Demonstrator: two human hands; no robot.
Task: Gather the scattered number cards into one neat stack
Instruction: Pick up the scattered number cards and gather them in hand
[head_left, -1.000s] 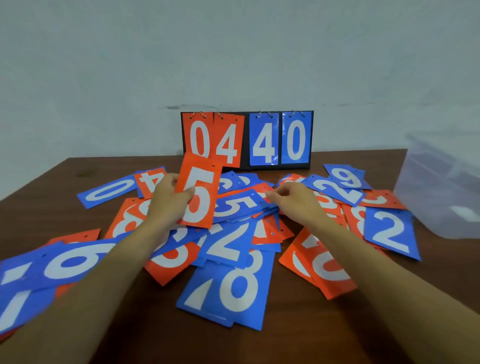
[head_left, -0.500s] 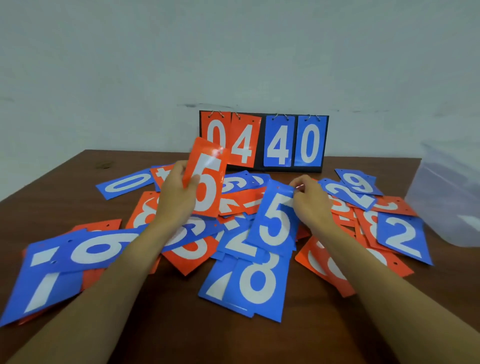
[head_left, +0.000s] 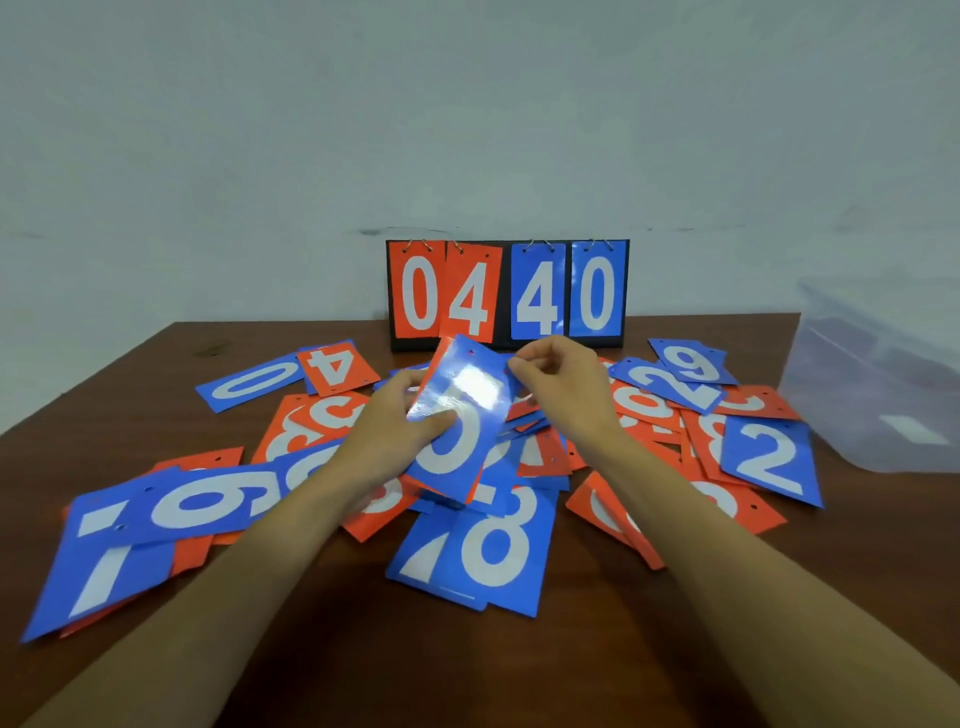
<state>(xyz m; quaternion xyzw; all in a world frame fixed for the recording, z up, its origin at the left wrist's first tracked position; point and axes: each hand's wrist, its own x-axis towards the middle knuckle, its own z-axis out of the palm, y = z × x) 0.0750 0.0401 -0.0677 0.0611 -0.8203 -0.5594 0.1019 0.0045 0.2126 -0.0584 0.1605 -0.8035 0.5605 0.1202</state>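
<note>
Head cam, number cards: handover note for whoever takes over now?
Left hand grips the blue 5 card, with an orange edge showing behind it. Right hand pinches the card's top corner.
Done: the stack is barely begun and is held above the pile.
Left: the scattered cards lie overlapping across the table. Gather them all and square up the stack.

A glossy blue 5 card (head_left: 457, 421) is held tilted above the pile, with an orange card (head_left: 440, 357) edging out behind it. The left hand (head_left: 384, 441) grips its left side and the right hand (head_left: 566, 395) pinches its top corner. Other cards overlap loosely on the surface (head_left: 311, 649), among them a blue 8 (head_left: 498, 551), a blue 2 (head_left: 769, 462), an orange 4 (head_left: 335, 366) and a blue 0 (head_left: 254, 382).
</note>
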